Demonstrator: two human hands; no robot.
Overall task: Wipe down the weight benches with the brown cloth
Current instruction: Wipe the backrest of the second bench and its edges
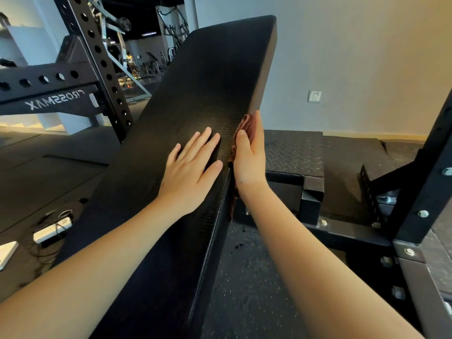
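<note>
Around the bench point(208, 94) you have a black steel rack point(102, 62) to its left, its upright and crossbar punched with round holes; a power strip point(52, 228) with tangled cables lies on the floor left of the bench; to the right of the bench sits a low platform point(293, 152) of ridged tread plate, and further right a second black upright point(428, 179) with bolt heads; a white wall socket point(314, 96) shows on the plain wall beyond the bench's right edge; nothing lies on the bench top ahead of your hands. The floor point(256, 277) beside the bench is dark speckled rubber; the bench itself is a long, flat, black pad with a fine pebbled grain, rounded corners at its far end and a smooth side wall. Your left hand point(190, 167) rests palm down on the bench top, fingers straight and slightly spread, holding nothing. Your right hand point(249, 157) presses the cloth point(247, 123) flat against the bench's right side edge, fingers straight along the edge and thumb laid over the cloth at the top corner. The cloth is reddish brown, soft and bunched into folds; it peeks out above your right fingers and hangs below the wrist against the bench's side.
</note>
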